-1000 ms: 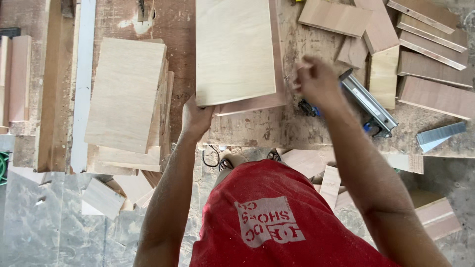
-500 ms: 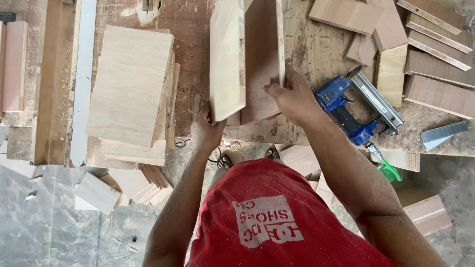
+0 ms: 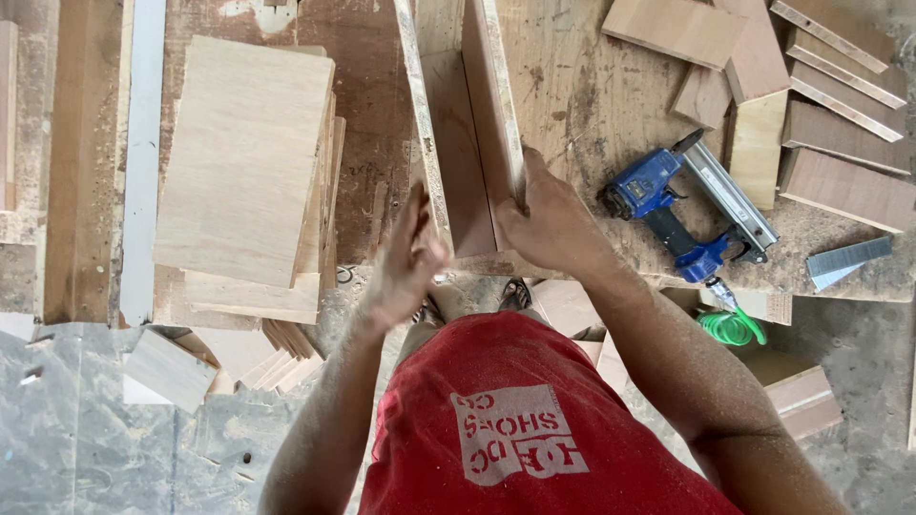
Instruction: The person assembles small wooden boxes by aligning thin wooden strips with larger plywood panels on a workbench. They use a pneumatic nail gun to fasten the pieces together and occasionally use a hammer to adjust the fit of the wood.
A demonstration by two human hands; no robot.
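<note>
Two plywood panels stand on edge on the workbench (image 3: 592, 105), joined into an open box-like piece (image 3: 460, 143). My right hand (image 3: 549, 224) grips the near end of the right-hand panel (image 3: 496, 95). Blurred with motion, my left hand (image 3: 405, 262) hovers just beside the near end of the thin left-hand panel (image 3: 418, 105), fingers apart and holding nothing. A blue nail gun (image 3: 682, 210) lies on the bench to the right of my right hand.
A stack of plywood sheets (image 3: 243, 172) lies at the left, beside a pale metal rail (image 3: 143, 162). Several wood offcuts (image 3: 811, 105) cover the bench's right side, with a strip of nails (image 3: 844, 262) near its edge. A green coiled hose (image 3: 730, 326) hangs below; scraps (image 3: 172, 367) lie on the floor.
The flat panel piece has been tipped up onto its edge. My right hand moved from near the nail gun onto the right panel; my left hand has come off the left panel.
</note>
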